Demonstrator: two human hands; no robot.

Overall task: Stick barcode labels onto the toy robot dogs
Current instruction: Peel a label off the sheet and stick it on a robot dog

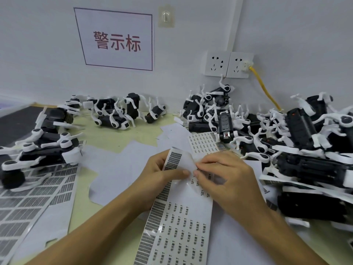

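Note:
A long white sheet of barcode labels (181,222) lies in front of me, its far end curled up. My left hand (158,176) holds that curled end between thumb and fingers. My right hand (223,175) pinches at the sheet's edge beside the left thumb, where a small label is. Black and white toy robot dogs lie in heaps: one pile on the right (301,134), a group at the back (114,113) and some on the left (44,150).
More label sheets (34,197) lie at the left, and another one (204,142) behind my hands. Loose white backing paper (122,161) covers the yellowish table. Wall sockets (227,64) with a yellow cable (265,88) sit on the back wall beside a sign (116,39).

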